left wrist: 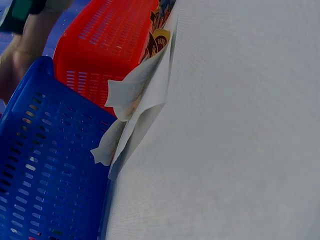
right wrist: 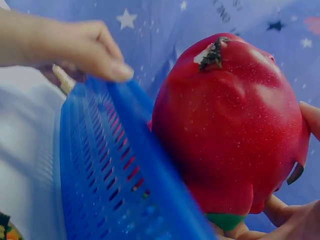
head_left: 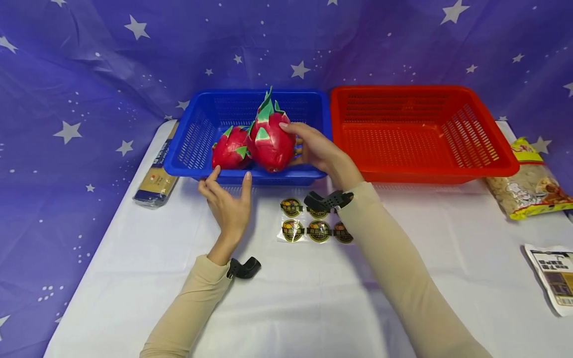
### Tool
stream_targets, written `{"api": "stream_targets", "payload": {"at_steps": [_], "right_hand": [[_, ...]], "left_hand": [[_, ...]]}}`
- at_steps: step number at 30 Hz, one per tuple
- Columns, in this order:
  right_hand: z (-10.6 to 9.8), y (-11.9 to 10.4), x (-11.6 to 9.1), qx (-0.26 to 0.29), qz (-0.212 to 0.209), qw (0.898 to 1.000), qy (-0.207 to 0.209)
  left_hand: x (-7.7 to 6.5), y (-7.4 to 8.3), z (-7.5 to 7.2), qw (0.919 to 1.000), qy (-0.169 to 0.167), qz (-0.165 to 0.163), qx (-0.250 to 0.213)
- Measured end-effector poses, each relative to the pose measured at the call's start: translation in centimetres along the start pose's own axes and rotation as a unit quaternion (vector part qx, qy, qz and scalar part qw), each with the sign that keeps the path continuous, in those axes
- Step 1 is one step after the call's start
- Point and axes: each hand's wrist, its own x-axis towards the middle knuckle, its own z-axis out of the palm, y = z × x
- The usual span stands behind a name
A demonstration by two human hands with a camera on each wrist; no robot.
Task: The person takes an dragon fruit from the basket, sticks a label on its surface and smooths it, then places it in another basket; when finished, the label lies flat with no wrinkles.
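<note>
My right hand [head_left: 313, 146] grips a red dragon fruit [head_left: 270, 141] with green-tipped scales, its thumb on the near side and fingers behind. The fruit is held over the front part of a blue basket [head_left: 286, 175]; close up, it fills much of the right wrist view [right wrist: 230, 120]. A second dragon fruit [head_left: 229, 151] lies inside the basket, to the left of the held one. At the basket's front rim, my left hand [head_left: 228, 206] touches the plastic with thumb and index finger extended. The left wrist view shows the basket's slotted side [left wrist: 55, 165] but not the left hand.
A red basket [head_left: 425, 176] stands right beside the blue one. Round stickers on a sheet [head_left: 293, 230] lie in front. A brown-and-navy packet [head_left: 156, 181] is at left; a yellow-edged bag [head_left: 524, 186] and a white pouch [head_left: 555, 278] are at right. A starry purple cloth [head_left: 268, 44] hangs behind.
</note>
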Motion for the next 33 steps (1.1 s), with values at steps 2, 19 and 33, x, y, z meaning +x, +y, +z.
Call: {"api": "stream_targets", "payload": {"at_steps": [2,19,33], "right_hand": [[0.0,-0.2,-0.9,-0.002,-0.017,1.000,-0.014],[-0.4,1.8,-11.3,-0.118,-0.048,0.991,0.028],[1.4,9.9,-18.7,-0.254,-0.014,0.964,0.075]], "left_hand": [[0.0,0.0,0.0,1.0000,0.001,0.001,0.000],[0.3,0.1,-0.1,0.9999,-0.005,-0.003,0.015],[0.1,-0.2,-0.1,0.9997,-0.004,0.004,0.025]]}}
